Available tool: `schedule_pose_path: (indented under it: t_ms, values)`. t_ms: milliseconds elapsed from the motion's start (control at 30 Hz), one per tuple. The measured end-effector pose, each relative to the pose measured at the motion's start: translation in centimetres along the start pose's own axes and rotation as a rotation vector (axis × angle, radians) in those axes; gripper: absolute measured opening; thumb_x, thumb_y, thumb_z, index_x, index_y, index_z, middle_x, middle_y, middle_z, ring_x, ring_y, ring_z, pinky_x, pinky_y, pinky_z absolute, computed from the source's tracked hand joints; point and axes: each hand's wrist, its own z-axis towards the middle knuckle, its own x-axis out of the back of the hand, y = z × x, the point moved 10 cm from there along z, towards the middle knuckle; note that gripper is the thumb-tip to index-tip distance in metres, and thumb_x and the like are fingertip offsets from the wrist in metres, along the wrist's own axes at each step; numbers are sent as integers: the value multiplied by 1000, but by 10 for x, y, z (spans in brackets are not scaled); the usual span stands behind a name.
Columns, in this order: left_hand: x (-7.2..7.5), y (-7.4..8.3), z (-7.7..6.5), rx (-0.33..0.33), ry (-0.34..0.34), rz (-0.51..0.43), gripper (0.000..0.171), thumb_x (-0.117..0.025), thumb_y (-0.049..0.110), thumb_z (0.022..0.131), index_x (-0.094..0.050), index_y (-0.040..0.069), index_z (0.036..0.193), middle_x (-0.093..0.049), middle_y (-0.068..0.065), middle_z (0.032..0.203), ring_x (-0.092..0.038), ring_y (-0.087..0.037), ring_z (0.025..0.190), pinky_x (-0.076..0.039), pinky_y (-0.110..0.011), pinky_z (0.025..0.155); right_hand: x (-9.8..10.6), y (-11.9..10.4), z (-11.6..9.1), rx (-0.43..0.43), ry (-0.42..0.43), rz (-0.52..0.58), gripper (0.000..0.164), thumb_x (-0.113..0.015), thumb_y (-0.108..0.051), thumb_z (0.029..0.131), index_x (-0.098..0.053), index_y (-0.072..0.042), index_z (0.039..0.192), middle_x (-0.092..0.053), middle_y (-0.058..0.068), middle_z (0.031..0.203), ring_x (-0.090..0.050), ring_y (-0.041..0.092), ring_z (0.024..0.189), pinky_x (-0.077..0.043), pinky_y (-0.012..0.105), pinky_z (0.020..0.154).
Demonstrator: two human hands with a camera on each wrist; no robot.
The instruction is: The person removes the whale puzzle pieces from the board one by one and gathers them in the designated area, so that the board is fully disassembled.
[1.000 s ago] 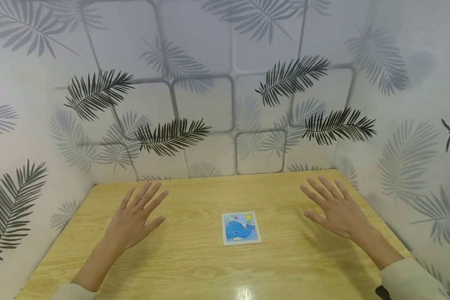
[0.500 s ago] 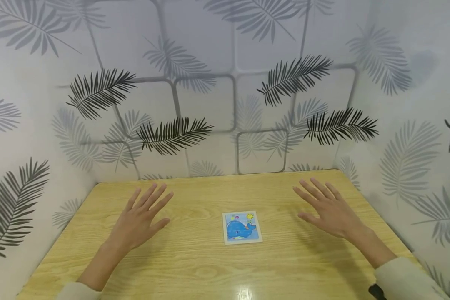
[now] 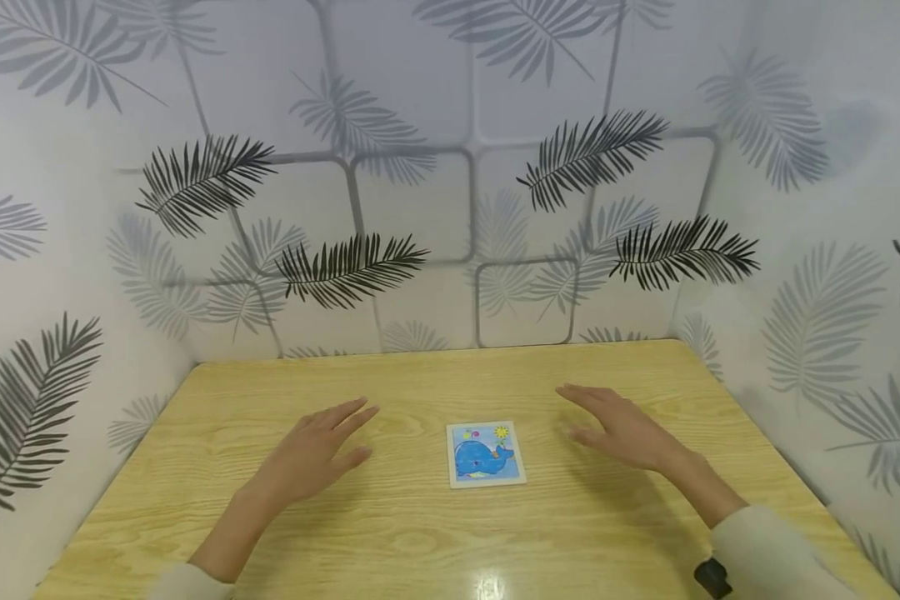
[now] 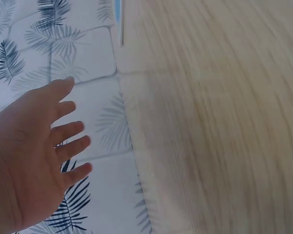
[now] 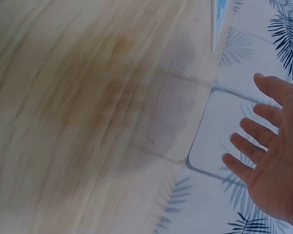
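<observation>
A small square picture puzzle with a white border, showing a blue whale and a yellow sun, lies flat on the wooden table. My left hand hovers to its left, fingers extended and holding nothing. On the other side my right hand hovers too, its fingers relaxed and its thumb apart. Both hands cast shadows on the wood. In the left wrist view the palm of the left hand faces inward, and the right wrist view shows the right hand likewise. Only an edge of the puzzle enters that view.
Leaf-patterned wall covering rises behind the table and along both sides. A small black object is at the right sleeve. Light glares off the table's front.
Both hands have moved inward toward the puzzle, and their spread fingers have drawn closer together and tilted. The puzzle stays in place on the table.
</observation>
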Motion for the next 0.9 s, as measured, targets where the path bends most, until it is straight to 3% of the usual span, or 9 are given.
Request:
schedule_pose_path:
  t_ms: [100, 267, 433, 633, 733, 900]
  values:
    - [-11, 4, 3, 39, -69, -93, 57, -55, 41, 108, -46, 15, 158, -45, -12, 161, -46, -40, 144, -36, -67, 113, -9, -6, 8, -12, -44, 71, 57, -67, -19, 103, -48, -2, 153, -53, 21, 152, -48, 47, 139, -37, 66, 112]
    - [-25, 13, 8, 62, -131, -167, 56, -55, 40, 108, -47, 15, 158, -46, -12, 161, -46, -40, 144, -33, -71, 113, -21, -15, 20, -11, -68, 134, 54, -66, -15, 103, -49, -1, 152, -55, 22, 149, -53, 45, 134, -42, 63, 109]
    - [-42, 21, 13, 99, -211, -278, 55, -55, 42, 108, -49, 16, 156, -49, -11, 158, -46, -39, 145, -35, -65, 115, -34, -19, 32, 10, -80, 243, 51, -66, -10, 102, -52, 0, 150, -58, 22, 146, -62, 41, 122, -51, 58, 101]
    - [-60, 43, 20, 84, -306, -406, 49, -55, 38, 109, -56, 13, 150, -57, -12, 150, -46, -38, 144, -37, -59, 117, -52, -28, 52, 29, -117, 338, 40, -68, -7, 101, -62, 0, 139, -65, 20, 136, -71, 26, 102, -59, 39, 89]
    - [-67, 57, 27, 55, -313, -399, 47, -56, 36, 108, -58, 11, 148, -59, -11, 147, -50, -35, 141, -41, -56, 114, -59, -40, 65, 56, -121, 331, 33, -69, -7, 100, -67, 0, 132, -69, 19, 128, -71, 21, 95, -59, 32, 84]
    - [-79, 82, 39, 7, -306, -308, 47, -57, 37, 107, -60, 13, 147, -57, -8, 149, -53, -31, 138, -47, -51, 110, -75, -58, 84, 71, -165, 320, 27, -67, -4, 100, -70, 0, 127, -70, 17, 123, -67, 19, 91, -57, 29, 78]
